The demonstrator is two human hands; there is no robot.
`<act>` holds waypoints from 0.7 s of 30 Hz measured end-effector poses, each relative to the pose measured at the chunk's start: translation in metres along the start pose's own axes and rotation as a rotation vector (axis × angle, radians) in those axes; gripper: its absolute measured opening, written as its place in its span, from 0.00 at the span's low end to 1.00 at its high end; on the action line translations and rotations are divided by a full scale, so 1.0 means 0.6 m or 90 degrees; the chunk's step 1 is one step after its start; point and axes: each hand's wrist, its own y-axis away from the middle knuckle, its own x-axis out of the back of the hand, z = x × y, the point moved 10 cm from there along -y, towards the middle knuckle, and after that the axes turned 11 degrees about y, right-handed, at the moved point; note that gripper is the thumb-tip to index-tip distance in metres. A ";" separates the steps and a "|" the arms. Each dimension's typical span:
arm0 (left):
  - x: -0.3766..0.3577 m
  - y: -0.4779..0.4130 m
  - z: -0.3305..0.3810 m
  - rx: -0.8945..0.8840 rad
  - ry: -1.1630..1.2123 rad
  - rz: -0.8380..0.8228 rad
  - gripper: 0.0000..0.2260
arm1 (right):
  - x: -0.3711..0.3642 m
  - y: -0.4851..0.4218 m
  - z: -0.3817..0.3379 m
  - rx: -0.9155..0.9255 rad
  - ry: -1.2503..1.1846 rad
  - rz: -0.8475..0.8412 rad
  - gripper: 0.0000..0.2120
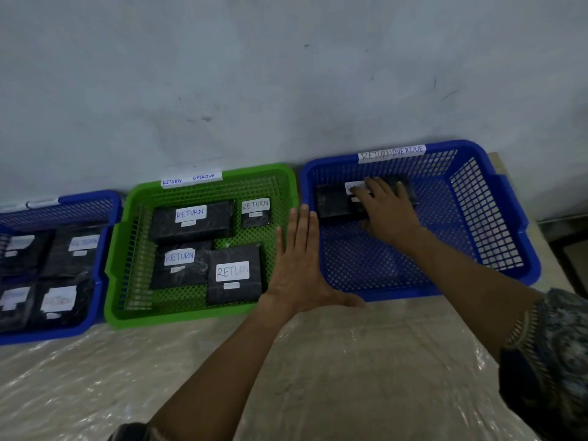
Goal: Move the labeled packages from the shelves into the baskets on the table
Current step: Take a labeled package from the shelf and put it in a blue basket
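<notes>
A black wrapped package with a white label lies at the back left of the right blue basket. My right hand lies on top of this package, fingers spread over its label; the thumb side is hidden. My left hand is flat with straight fingers, over the gap between the green basket and the right blue basket, holding nothing. The green basket holds several black packages labeled RETURN.
A second blue basket at the left edge holds several black labeled packages. All three baskets stand against a grey wall on a table covered with clear plastic sheet. The table's right edge is near the right blue basket.
</notes>
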 end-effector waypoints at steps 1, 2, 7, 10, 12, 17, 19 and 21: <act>0.003 0.001 0.001 -0.007 0.002 0.007 0.70 | 0.003 0.008 -0.002 -0.003 -0.006 0.003 0.36; 0.006 0.003 0.003 -0.014 0.005 0.015 0.70 | 0.007 0.017 -0.005 -0.002 -0.013 0.005 0.36; 0.029 0.028 0.002 -0.009 0.027 0.045 0.65 | 0.047 0.081 -0.019 0.005 -0.027 0.025 0.35; 0.053 0.066 0.002 0.003 0.035 0.066 0.53 | 0.090 0.131 -0.028 -0.011 -0.045 0.060 0.33; 0.073 0.104 0.007 0.000 0.061 0.104 0.43 | 0.117 0.168 -0.042 -0.012 -0.042 0.079 0.31; 0.115 0.241 0.012 -0.007 0.101 0.224 0.36 | 0.167 0.271 -0.096 -0.002 -0.042 0.115 0.28; 0.121 0.300 0.010 0.014 0.098 0.237 0.36 | 0.184 0.315 -0.117 -0.012 -0.054 0.116 0.29; 0.128 0.362 0.010 0.026 0.097 0.251 0.36 | 0.201 0.358 -0.145 -0.015 -0.070 0.097 0.29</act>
